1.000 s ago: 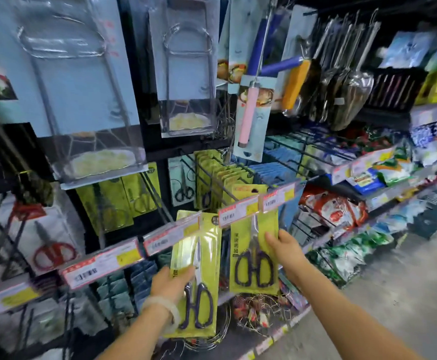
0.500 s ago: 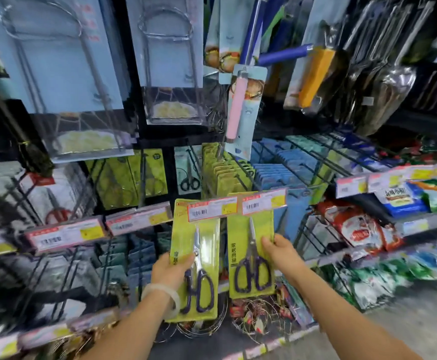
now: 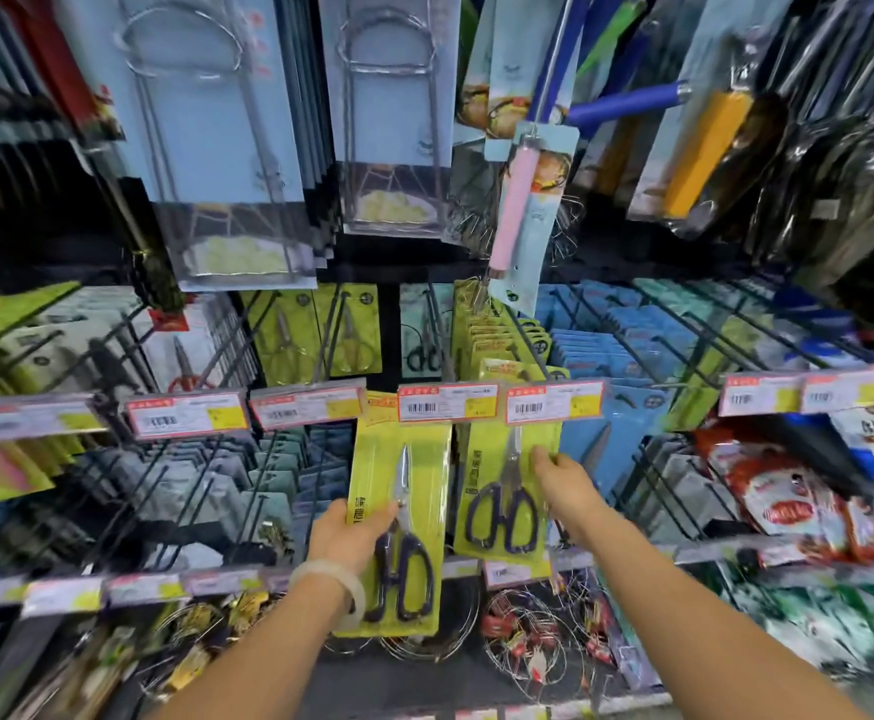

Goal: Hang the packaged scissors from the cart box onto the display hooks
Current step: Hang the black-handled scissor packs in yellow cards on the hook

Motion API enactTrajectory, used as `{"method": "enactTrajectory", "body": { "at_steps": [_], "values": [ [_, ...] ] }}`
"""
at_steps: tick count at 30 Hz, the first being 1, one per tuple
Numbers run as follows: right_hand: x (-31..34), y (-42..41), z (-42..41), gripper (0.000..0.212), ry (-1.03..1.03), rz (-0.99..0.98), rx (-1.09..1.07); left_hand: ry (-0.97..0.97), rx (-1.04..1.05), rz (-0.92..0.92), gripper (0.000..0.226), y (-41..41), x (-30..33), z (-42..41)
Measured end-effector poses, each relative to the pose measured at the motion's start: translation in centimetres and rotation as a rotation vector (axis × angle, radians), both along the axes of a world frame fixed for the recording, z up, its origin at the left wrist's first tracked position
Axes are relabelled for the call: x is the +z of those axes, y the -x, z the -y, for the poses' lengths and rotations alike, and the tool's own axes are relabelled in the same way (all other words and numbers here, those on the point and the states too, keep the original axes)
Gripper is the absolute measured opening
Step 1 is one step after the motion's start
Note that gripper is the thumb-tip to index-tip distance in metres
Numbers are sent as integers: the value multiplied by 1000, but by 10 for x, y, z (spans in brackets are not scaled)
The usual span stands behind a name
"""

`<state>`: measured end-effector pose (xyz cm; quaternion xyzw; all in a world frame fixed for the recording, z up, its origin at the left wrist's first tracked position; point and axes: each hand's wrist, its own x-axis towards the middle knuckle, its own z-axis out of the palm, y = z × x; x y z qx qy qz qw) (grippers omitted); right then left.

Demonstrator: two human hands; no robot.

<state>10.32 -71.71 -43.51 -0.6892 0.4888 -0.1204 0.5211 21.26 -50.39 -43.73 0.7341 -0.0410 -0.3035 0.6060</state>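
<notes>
Two yellow-green packs of dark-handled scissors are up against the display. My left hand (image 3: pixel 354 535) grips the left pack (image 3: pixel 414 491) by its left edge, and the pack's top sits just under a price tag. My right hand (image 3: pixel 562 483) pinches the right edge of the right pack (image 3: pixel 492 475), whose top is hidden behind the tags. A row of identical yellow packs (image 3: pixel 492 335) hangs on the hook behind them. The cart box is out of view.
Price tags (image 3: pixel 448 402) line the hook ends across the middle. Blue packs (image 3: pixel 596 350) hang to the right, grey packs (image 3: pixel 217 475) lower left. Tongs and utensils (image 3: pixel 388 111) hang overhead. Wire items (image 3: pixel 528 641) lie on the shelf below.
The view has swung left and closer to the shelf. Both packs now sit more upright and nearer the price tags, and my hands keep their hold.
</notes>
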Motion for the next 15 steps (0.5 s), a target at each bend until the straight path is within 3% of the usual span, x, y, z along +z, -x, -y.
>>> {"method": "enactTrajectory", "body": {
  "at_steps": [4,6,10,13,15],
  "values": [
    [-1,1,8,75,-85,-163,-9,-4,1,-17,92,6,1,-2],
    [-3,11,-2,75,-119,-224,54,-7,-19,-5,78,11,0,0],
    [0,29,-33,57,-354,24,268,-65,-76,2,52,25,-2,8],
    [0,30,-52,32,-249,42,374,-108,-138,37,17,35,-4,21],
    [-4,30,-54,15,-151,87,314,-101,-151,58,25,43,-6,32]
  ]
}}
